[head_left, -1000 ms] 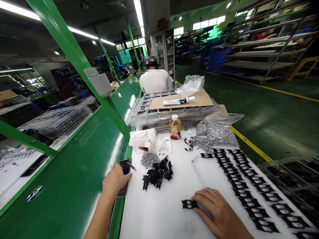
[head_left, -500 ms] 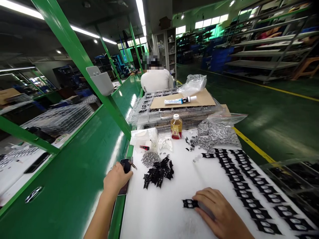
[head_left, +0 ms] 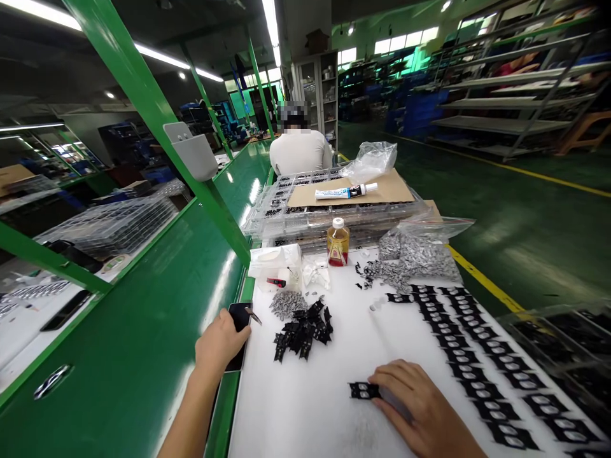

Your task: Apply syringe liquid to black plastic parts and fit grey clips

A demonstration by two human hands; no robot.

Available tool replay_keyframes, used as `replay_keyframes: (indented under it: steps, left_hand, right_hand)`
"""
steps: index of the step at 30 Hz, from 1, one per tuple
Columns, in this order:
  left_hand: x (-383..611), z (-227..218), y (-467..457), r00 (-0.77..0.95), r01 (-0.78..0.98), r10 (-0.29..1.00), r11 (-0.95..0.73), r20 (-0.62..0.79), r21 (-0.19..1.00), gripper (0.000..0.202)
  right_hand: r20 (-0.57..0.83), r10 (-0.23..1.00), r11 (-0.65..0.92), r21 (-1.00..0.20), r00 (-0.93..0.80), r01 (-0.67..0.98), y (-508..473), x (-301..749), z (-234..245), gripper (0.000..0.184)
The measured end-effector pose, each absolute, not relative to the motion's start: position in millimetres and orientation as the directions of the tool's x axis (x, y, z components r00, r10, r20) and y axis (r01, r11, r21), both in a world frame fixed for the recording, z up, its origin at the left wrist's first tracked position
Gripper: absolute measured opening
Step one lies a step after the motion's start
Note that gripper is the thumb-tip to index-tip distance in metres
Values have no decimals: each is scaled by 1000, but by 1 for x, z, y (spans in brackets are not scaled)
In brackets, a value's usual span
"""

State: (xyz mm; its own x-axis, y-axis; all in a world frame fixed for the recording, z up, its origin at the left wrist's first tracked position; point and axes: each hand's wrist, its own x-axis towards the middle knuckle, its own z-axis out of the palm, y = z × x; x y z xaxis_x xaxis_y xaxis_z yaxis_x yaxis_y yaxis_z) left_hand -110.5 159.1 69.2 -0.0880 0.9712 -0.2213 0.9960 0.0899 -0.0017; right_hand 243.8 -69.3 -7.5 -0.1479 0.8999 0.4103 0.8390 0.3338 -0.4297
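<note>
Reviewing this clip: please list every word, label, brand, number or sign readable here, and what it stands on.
No text can be read with confidence.
White tube on the cardboard: blue and dark print, too blurred to read.
Bottle with a white cap: label markings, too small to read.

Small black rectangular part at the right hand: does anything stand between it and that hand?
Nothing visible does: the right hand appears to hold the right end of the small black rectangular part directly. A dark grey strip shows within its grip; I cannot tell what it is.
</note>
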Motion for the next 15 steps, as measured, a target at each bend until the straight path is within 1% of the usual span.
replay_keyframes:
  steps: [5, 9, 12, 15]
  left_hand:
    - [-125, 70, 156, -38, 993, 973, 62, -229, 98, 40]
    - [-133, 66, 153, -17, 984, 987, 45, -158, 171, 41]
    - [-139, 64, 155, -20, 978, 992, 46, -126, 203, 41]
    - [-146, 65, 157, -33, 974, 992, 60, -126, 218, 40]
  right_hand:
    - [415, 899, 330, -428, -141, 841, -70, 244, -9, 23]
    - [416, 898, 333, -429, -144, 839, -70, 244, -9, 22]
    - [420, 896, 334, -427, -143, 840, -71, 243, -10, 21]
    - [430, 891, 340, -421, -145, 841, -70, 244, -10, 21]
